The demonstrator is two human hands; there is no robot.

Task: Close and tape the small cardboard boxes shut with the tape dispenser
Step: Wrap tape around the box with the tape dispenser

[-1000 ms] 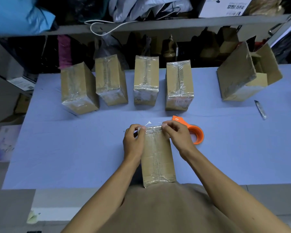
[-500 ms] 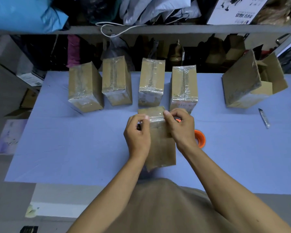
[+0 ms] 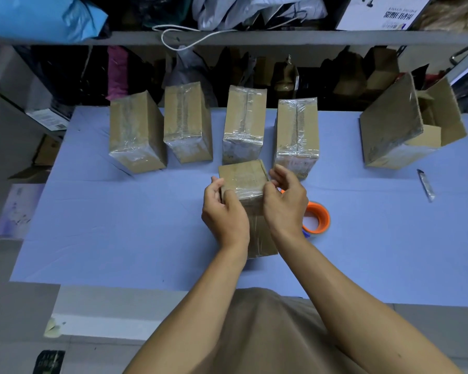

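A small cardboard box (image 3: 243,176) stands tipped up on the blue table (image 3: 119,225), its taped upper end facing me. My left hand (image 3: 224,211) grips its left side, thumb pressing clear tape across the front edge. My right hand (image 3: 285,206) holds the right side, fingers curled at the top corner. The orange tape dispenser (image 3: 318,217) lies on the table just right of my right hand, partly hidden by it.
Several taped boxes (image 3: 187,122) stand in a row behind the held one. A larger open carton (image 3: 405,125) sits at the far right, with a small knife (image 3: 426,184) in front of it. Cluttered shelves (image 3: 254,37) rise behind the table.
The box was lying flat toward me a second ago; both hands have lifted and tipped it upright, moving it away from me toward the row of boxes.
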